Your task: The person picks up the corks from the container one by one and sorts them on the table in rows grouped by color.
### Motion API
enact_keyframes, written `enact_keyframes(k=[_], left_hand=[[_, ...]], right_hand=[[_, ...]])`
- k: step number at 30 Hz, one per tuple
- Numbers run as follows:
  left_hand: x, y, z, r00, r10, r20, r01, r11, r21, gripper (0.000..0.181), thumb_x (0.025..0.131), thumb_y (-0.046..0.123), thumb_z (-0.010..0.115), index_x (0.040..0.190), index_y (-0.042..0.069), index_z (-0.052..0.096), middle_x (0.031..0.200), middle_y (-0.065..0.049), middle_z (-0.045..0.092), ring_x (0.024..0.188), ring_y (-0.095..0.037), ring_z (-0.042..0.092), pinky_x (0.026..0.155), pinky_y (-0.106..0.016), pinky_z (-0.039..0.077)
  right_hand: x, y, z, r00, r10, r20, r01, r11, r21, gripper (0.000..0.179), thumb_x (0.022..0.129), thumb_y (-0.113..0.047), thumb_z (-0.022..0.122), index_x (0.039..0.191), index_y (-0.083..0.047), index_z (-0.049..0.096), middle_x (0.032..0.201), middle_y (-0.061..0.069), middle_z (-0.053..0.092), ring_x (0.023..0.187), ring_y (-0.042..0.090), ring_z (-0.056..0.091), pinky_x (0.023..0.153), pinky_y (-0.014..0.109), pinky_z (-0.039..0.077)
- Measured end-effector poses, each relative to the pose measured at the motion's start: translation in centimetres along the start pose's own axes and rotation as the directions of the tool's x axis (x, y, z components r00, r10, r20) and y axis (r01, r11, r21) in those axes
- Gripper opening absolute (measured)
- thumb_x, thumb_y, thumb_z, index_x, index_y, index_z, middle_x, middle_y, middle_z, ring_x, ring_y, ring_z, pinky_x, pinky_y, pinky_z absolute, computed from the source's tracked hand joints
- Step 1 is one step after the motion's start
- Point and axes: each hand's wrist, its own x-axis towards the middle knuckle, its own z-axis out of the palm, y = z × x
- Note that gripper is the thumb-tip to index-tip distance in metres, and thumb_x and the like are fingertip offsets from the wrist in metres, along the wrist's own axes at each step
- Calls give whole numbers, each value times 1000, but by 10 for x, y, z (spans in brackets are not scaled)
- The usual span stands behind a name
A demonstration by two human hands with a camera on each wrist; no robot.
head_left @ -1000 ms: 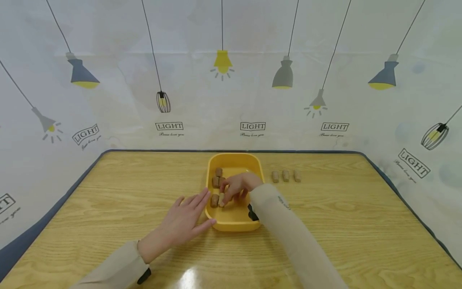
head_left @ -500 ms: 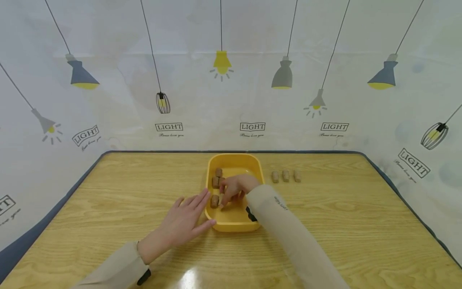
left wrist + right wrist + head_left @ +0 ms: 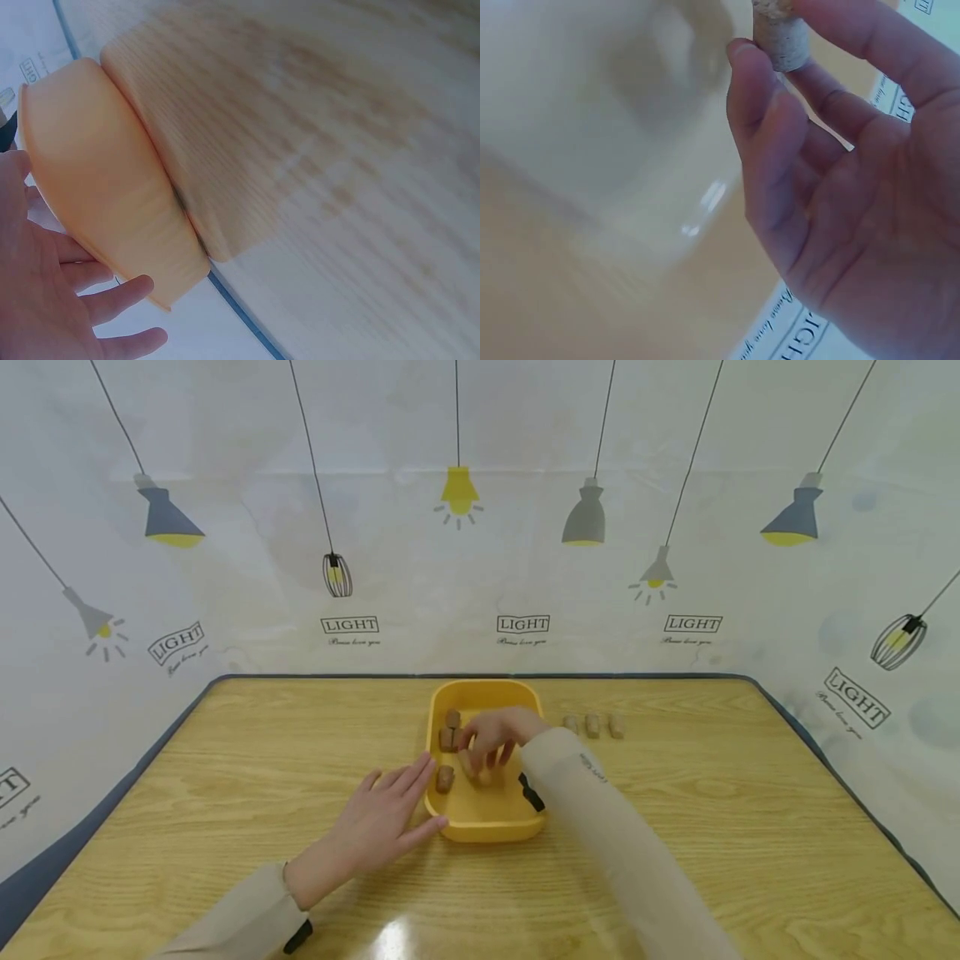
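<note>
In the head view, a yellow plastic bin [image 3: 491, 832] stands on the wooden table. My right hand [image 3: 504, 733] is over its inside, pinching a pale cork stopper [image 3: 782, 41] between thumb and fingers, clearest in the right wrist view. Darker brown corks lie along the bin's left side: one near the front [image 3: 445, 779], others farther back [image 3: 447, 740], partly covered by my fingers. My left hand [image 3: 378, 822] lies at the bin's left front rim with fingers stretched out; the left wrist view shows them spread along the bin's outer wall [image 3: 105, 172].
Three pale corks [image 3: 593, 725] stand in a row on the table [image 3: 735, 793], right of the bin. A white backdrop [image 3: 420, 552] printed with lamps rises behind the table's dark-edged far side. A dark strap [image 3: 531, 793] hangs at the right sleeve.
My right hand has lifted the pale cork from beside the front brown cork and moved it slightly right and back. The left hand has stayed at the rim.
</note>
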Motion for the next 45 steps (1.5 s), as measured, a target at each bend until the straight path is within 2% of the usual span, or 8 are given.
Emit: enact_keyframes(k=[8, 14, 18, 28, 37, 42, 45], left_hand=[[0, 0, 0, 1000, 6, -2, -6, 1000, 1, 75, 87, 60, 28, 139, 6, 27, 142, -8, 25, 116, -26, 40, 90, -53, 28], [0, -1, 0, 1000, 5, -1, -5, 1000, 8, 75, 87, 60, 28, 139, 7, 26, 142, -7, 23, 116, -25, 41, 90, -52, 28], [0, -1, 0, 1000, 4, -3, -4, 1000, 4, 75, 87, 60, 29, 139, 7, 26, 142, -7, 24, 116, -26, 40, 91, -52, 28], [0, 0, 2, 1000, 9, -19, -8, 1000, 26, 75, 87, 60, 29, 139, 6, 26, 142, -7, 25, 114, -26, 43, 91, -53, 28], [0, 0, 2, 999, 15, -45, -14, 1000, 10, 74, 88, 58, 32, 138, 5, 28, 141, -8, 27, 113, -26, 43, 90, -54, 28], [0, 0, 2, 998, 23, -53, -23, 1000, 9, 73, 88, 58, 32, 138, 5, 28, 140, -9, 28, 113, -26, 44, 90, -53, 29], [-1, 0, 2, 998, 24, -50, -23, 1000, 5, 74, 88, 58, 32, 138, 5, 28, 140, -9, 28, 113, -26, 44, 90, -53, 29]], right_hand=[[-17, 0, -20, 999, -17, -47, 15, 999, -42, 42, 78, -12, 65, 118, -11, 51, 96, 5, 54, 85, 21, 56, 65, 28, 48], [-30, 4, -36, 998, -32, -52, 29, 998, -60, 43, 79, -12, 64, 120, -10, 49, 98, 7, 53, 90, 25, 54, 66, 30, 48], [-37, 11, -42, 997, -53, -55, 48, 994, -93, 43, 80, -14, 63, 120, -10, 48, 101, 6, 52, 91, 26, 54, 65, 29, 47], [-58, 38, -51, 984, -152, -97, 137, 980, -145, 44, 81, -15, 62, 122, -7, 47, 107, 9, 53, 81, 21, 54, 61, 30, 48], [-76, 69, -55, 963, -194, -187, 169, 975, -144, 44, 81, -16, 61, 122, -7, 48, 107, 9, 51, 78, 19, 53, 63, 34, 47], [-86, 91, -54, 941, -243, -237, 215, 967, -137, 44, 81, -14, 59, 123, -5, 46, 105, 11, 53, 80, 20, 53, 63, 38, 47], [-93, 105, -54, 924, -273, -268, 243, 960, -138, 43, 82, -11, 58, 123, -3, 45, 105, 12, 53, 78, 21, 54, 60, 36, 47]])
